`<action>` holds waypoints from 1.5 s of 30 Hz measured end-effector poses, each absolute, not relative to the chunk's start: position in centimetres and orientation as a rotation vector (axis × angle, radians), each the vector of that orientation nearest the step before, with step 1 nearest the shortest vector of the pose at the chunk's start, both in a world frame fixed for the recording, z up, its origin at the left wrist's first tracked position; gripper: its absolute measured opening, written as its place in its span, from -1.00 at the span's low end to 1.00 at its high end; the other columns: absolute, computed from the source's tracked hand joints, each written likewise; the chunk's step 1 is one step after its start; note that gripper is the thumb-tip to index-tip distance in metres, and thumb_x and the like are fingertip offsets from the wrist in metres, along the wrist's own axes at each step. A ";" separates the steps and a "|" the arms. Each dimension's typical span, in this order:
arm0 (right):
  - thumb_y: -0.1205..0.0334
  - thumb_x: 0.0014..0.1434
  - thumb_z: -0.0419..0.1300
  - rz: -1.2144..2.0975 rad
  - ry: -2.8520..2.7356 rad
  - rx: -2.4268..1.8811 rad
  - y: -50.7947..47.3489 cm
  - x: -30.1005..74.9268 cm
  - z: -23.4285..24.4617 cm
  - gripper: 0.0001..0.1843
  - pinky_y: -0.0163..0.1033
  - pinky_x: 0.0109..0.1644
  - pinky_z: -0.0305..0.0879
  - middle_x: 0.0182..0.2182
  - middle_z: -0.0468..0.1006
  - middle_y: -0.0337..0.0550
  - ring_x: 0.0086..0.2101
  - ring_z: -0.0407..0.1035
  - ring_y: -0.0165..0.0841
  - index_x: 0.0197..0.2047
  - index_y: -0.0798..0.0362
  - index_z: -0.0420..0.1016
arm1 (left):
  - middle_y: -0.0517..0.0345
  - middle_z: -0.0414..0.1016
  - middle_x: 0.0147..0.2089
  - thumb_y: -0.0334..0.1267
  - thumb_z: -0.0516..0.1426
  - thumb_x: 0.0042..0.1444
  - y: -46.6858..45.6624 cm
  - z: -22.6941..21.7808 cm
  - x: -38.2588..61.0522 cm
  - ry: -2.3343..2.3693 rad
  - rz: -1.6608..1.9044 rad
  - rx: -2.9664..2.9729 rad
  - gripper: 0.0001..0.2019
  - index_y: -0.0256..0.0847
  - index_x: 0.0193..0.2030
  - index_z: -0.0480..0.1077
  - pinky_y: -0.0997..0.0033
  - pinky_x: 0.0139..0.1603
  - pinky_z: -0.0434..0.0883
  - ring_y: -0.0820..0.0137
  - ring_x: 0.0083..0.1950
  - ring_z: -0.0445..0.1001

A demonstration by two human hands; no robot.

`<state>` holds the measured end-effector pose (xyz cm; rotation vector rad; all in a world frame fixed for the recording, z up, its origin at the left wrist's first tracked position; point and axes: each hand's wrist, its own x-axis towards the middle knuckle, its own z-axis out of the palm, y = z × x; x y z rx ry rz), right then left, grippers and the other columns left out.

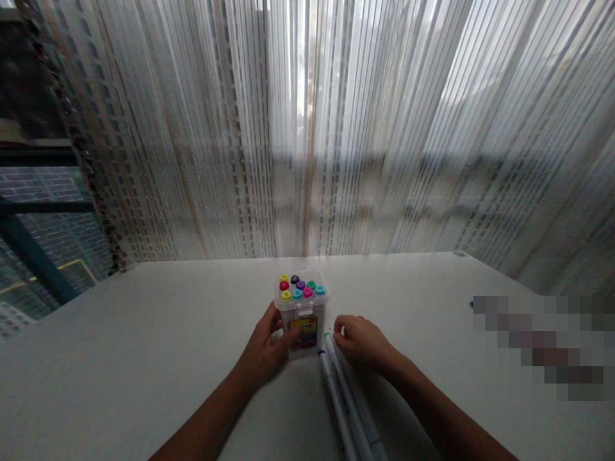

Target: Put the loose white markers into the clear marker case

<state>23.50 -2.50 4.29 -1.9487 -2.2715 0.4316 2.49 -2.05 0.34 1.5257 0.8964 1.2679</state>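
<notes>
My left hand (273,346) wraps round the left side of a clear plastic box (307,352), its thumb lying across the front label. The box stands upright on the table, with several markers (300,288) inside it; their yellow, red, black, purple, green, blue and pink ends show at the top. Right of the box, my right hand (362,340) is closed, fingers curled in; whatever they hold is hidden. Just left of that hand lie loose white markers: a blue-ended one (336,397), a green-ended one (346,390), and another (369,416) running up beneath the hand.
The white table (168,358) reaches back to a sheer striped curtain (307,160) over a window. At the right edge a blurred-out patch (542,339) covers part of the view. Brickwork (43,243) shows at far left behind a dark frame.
</notes>
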 end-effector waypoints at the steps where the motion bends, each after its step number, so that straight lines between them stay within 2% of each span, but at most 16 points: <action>1: 0.34 0.27 0.09 0.430 -2.273 -1.951 -2.5 23.5 4.3 -0.80 -0.25 -0.27 0.05 -0.27 0.62 -0.06 -0.24 0.42 -0.27 -0.19 0.08 0.56 | -0.09 0.56 0.11 0.16 0.28 0.03 -2.1 0.3 2.5 0.886 1.268 1.526 -0.41 -0.16 0.10 0.42 0.07 0.21 0.38 0.06 0.14 0.50; 4: 0.33 0.27 0.08 0.423 -2.277 -1.959 -2.5 23.5 4.3 -0.79 -0.25 -0.27 0.05 -0.27 0.61 -0.06 -0.25 0.42 -0.27 -0.19 0.08 0.56 | -0.11 0.55 0.12 0.17 0.24 0.07 -2.3 0.8 2.7 0.823 1.294 1.516 -0.42 -0.17 0.11 0.41 0.08 0.19 0.40 0.05 0.15 0.49; 9: 0.33 0.26 0.08 0.422 -2.273 -1.960 -2.6 23.4 4.4 -0.79 -0.25 -0.27 0.06 -0.27 0.62 -0.05 -0.24 0.43 -0.26 -0.18 0.08 0.56 | -0.13 0.59 0.06 0.25 0.20 0.06 -3.0 2.3 3.3 0.811 1.391 1.483 -0.40 -0.22 0.03 0.46 0.12 0.13 0.45 0.05 0.11 0.52; 20: 0.32 0.27 0.09 0.415 -2.282 -1.956 -2.4 23.4 4.2 -0.80 -0.25 -0.28 0.04 -0.26 0.63 -0.05 -0.24 0.44 -0.26 -0.18 0.08 0.56 | -0.08 0.57 0.09 0.09 0.29 0.07 -3.0 2.0 3.4 0.817 1.369 1.461 -0.46 -0.21 0.08 0.39 0.20 0.14 0.43 0.13 0.10 0.53; 33: 0.32 0.28 0.07 0.415 -2.310 -1.977 -2.5 23.4 4.4 -0.77 -0.25 -0.28 0.04 -0.23 0.64 -0.04 -0.21 0.46 -0.24 -0.13 0.09 0.56 | -0.12 0.57 0.10 0.15 0.25 0.10 -3.3 2.5 3.4 0.807 1.396 1.458 -0.44 -0.25 0.07 0.41 0.24 0.11 0.46 0.14 0.09 0.54; 45: 0.33 0.28 0.07 0.400 -2.315 -1.958 -2.5 23.4 4.2 -0.78 -0.25 -0.28 0.03 -0.24 0.63 -0.05 -0.22 0.46 -0.25 -0.15 0.09 0.56 | -0.05 0.59 0.06 0.05 0.30 0.07 -2.8 1.9 3.2 0.786 1.380 1.477 -0.49 -0.21 0.06 0.41 0.23 0.14 0.42 0.16 0.09 0.54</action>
